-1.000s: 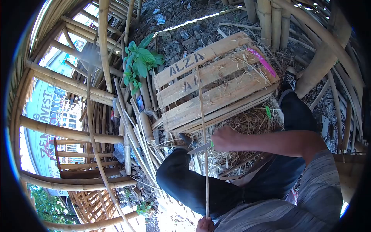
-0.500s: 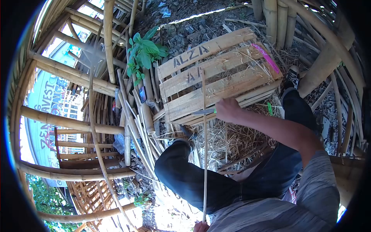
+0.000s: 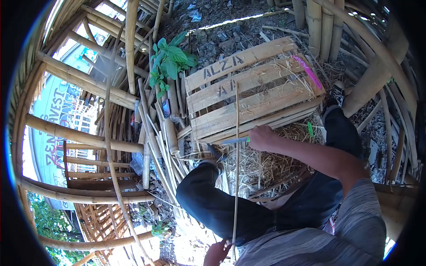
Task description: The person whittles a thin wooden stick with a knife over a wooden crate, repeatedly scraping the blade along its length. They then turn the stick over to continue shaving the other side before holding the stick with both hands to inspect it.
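Observation:
My right hand (image 3: 262, 137) is closed round the handle of a knife, whose blade (image 3: 233, 141) points left and crosses a long thin bamboo strip (image 3: 237, 177). The strip runs from the slatted wooden crate (image 3: 257, 91) down over my lap. At its lower end, my left hand (image 3: 217, 252) has its fingers against the strip in what looks like a pinch, partly cut off by the frame edge. Thin curled shavings lie on the crate's slats. Pale straw-like shavings (image 3: 284, 159) are heaped below the crate, between my legs.
A leafy green plant (image 3: 171, 62) grows left of the crate. Bamboo poles and cut strips (image 3: 153, 133) lean beside it. Bamboo railings (image 3: 84, 137) line the left side, with a lettered banner (image 3: 53, 146) behind. Thick bamboo posts (image 3: 326, 31) stand at the upper right.
My left hand has shifted left and up, with more of it in view. The knife hand sits slightly lower along the strip. The whole view has shifted a little.

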Available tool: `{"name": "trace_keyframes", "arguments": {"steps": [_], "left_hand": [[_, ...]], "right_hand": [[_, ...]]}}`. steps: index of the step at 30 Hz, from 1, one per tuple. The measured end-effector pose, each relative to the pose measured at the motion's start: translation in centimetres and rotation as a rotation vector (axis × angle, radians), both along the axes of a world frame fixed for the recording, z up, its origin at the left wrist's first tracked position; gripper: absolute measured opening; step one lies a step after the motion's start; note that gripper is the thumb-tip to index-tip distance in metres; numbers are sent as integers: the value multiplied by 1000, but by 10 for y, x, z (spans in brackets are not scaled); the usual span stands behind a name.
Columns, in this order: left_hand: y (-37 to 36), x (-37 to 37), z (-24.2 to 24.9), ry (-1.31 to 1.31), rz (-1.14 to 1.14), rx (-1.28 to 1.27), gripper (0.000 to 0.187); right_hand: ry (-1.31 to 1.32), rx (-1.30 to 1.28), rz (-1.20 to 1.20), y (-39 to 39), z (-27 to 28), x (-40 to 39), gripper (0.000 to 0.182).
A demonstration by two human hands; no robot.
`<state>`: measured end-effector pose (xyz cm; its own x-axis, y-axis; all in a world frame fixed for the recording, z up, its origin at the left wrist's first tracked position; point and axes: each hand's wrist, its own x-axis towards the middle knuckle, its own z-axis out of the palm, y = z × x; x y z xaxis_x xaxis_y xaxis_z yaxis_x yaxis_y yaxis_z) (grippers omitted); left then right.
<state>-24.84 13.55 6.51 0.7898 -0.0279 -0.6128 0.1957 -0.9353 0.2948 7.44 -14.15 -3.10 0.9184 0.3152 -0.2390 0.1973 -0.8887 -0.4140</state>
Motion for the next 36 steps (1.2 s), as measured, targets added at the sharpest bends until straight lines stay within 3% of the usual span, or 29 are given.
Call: {"name": "trace_keyframes", "arguments": {"steps": [1,2,4,6,8,10,11,14,16,18,20,21,24,26,28,30,32,36], "left_hand": [[-1,21,3,-55,93,-102,37],[-17,53,10,-161,81,-258,20],[-48,106,16,-285,289,-594,20],[-72,156,-11,-379,299,-705,26],[-78,186,-70,-365,214,-513,34],[-88,200,-102,79,667,-1020,40],[-92,201,-99,256,700,-1107,41],[-71,203,-127,716,787,-1693,36],[-69,202,-131,593,770,-1586,35],[-81,196,-124,474,753,-1482,35],[-110,175,-96,-429,306,-489,37],[-117,171,-77,-401,326,-432,39],[-116,169,-77,-465,256,-327,34],[-116,173,-74,-486,224,-288,32],[-120,172,-72,-508,198,-252,29],[-119,161,-69,-546,112,-260,25],[-115,152,-62,-489,136,-251,23],[-113,157,-64,-535,86,-244,22]], "right_hand": [[-1,2,4,0,-2,0,22],[-1,-5,17,0,-3,0,22],[-5,-10,36,0,-3,0,22],[-2,7,38,0,-4,-1,23],[-3,-4,37,0,1,-1,23],[-5,-12,22,-2,2,0,23],[-9,7,19,-2,0,-1,23],[13,89,-46,2,-5,-13,24],[4,1,243,7,2,-25,23],[-46,6,252,13,1,-32,22],[41,-98,360,8,8,-22,22],[-66,62,64,4,-1,-12,21],[-210,56,64,-4,11,-4,19],[-126,77,60,8,0,-18,17],[-70,9,328,20,14,-37,16],[-113,4,396,14,12,-27,15],[-107,-65,117,-8,3,4,17],[-138,14,57,6,2,-19,17]]}}
